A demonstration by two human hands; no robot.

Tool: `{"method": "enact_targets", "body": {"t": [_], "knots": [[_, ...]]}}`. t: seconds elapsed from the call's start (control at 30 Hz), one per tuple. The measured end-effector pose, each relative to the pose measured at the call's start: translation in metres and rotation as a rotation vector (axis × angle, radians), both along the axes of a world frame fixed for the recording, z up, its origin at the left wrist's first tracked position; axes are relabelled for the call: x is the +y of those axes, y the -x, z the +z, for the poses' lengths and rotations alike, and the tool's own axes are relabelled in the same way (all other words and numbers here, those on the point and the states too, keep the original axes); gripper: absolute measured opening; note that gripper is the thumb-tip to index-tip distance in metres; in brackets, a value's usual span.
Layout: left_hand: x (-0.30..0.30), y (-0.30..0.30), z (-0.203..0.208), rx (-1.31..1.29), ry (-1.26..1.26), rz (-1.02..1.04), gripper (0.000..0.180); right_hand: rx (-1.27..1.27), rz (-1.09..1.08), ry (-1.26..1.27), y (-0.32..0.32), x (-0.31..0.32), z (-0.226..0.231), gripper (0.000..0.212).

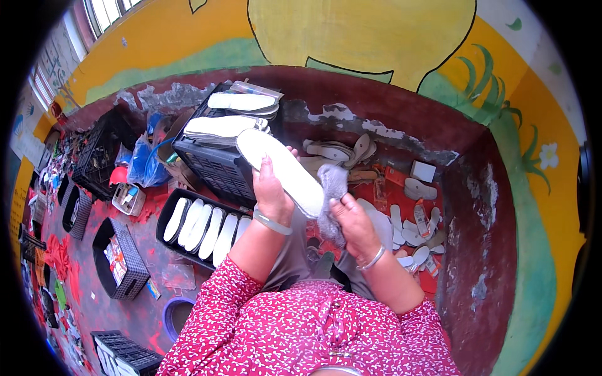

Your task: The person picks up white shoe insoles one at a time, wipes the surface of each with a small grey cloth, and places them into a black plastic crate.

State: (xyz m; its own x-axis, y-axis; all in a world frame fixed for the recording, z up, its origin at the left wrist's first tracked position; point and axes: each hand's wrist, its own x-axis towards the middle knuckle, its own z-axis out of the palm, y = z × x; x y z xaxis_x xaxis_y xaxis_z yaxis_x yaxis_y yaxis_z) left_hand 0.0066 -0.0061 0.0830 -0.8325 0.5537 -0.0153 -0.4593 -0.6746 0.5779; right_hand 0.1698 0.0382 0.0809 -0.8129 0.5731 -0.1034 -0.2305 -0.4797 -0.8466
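A white insole (285,166) is held up in front of me, slanting from upper left to lower right. My left hand (271,191) grips its edge, thumb on the white face and fingers behind. In my right hand (354,225) a crumpled grey cloth (332,200) is bunched, touching the insole's lower right end. Just beyond, stacks of white insoles (219,127) lie on top of an upturned black plastic crate (216,166). Below my left wrist, a black basket (164,233) holds a row of insoles standing on edge.
Loose insoles (414,235) are scattered on red material (395,182) at the right, near a small white box (423,170). A dark red wall with peeling paint (401,113) closes the far side. More baskets (128,276), blue plastic bags (145,164) and a purple-rimmed bucket (168,319) stand at the left.
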Motion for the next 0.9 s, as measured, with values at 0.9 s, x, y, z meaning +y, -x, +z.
{"method": "enact_targets", "body": {"t": [0.9], "knots": [[0.001,0.016,-0.047,-0.254,0.006,-0.032,0.035,-0.010,-0.131,-0.353,-0.019,0.004,0.011,0.031]]}}
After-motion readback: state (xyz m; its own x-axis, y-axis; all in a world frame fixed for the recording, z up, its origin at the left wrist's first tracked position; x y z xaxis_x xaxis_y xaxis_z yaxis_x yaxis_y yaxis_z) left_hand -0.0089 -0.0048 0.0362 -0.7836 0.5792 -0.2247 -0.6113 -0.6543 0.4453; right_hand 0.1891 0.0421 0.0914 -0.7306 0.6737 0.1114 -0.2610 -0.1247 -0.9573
